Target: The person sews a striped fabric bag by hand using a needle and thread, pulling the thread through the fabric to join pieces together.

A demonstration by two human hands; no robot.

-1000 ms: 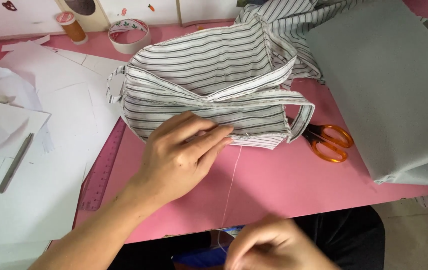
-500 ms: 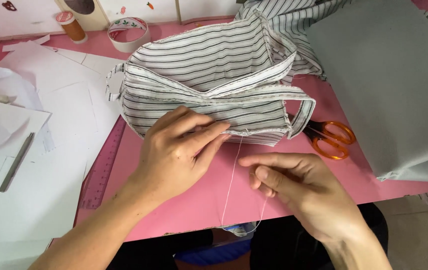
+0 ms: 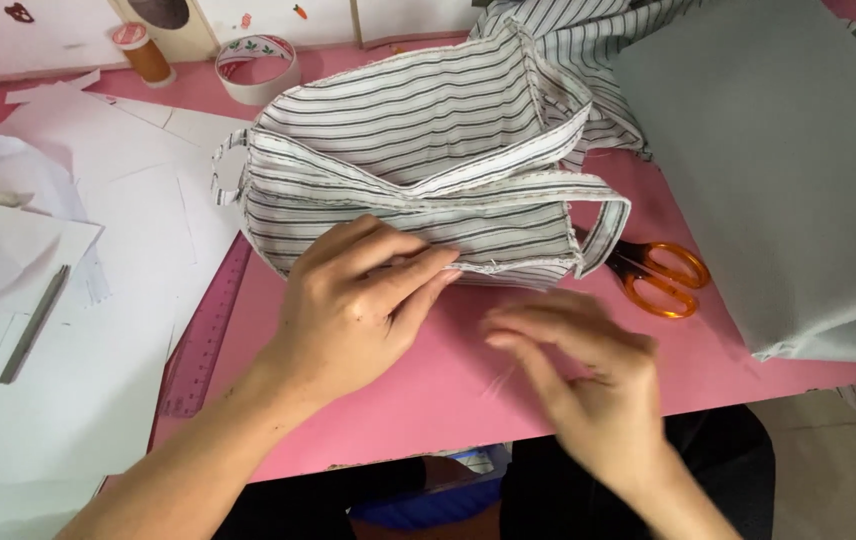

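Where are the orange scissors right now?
In the head view, the orange scissors lie on the pink table right of centre, partly tucked under the striped fabric bag, beside the grey cloth.

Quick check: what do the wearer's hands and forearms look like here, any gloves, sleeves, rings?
Both are bare: the left hand and its forearm show no glove, sleeve, ring or watch. The right hand is motion-blurred; no glove or sleeve visible, but finer details such as rings cannot be told.

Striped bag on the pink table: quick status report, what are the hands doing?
Left hand pinching striped bag at its lower edge. Right hand blurred, just off the fabric, grip unclear. Orange scissors beside the bag's strap.
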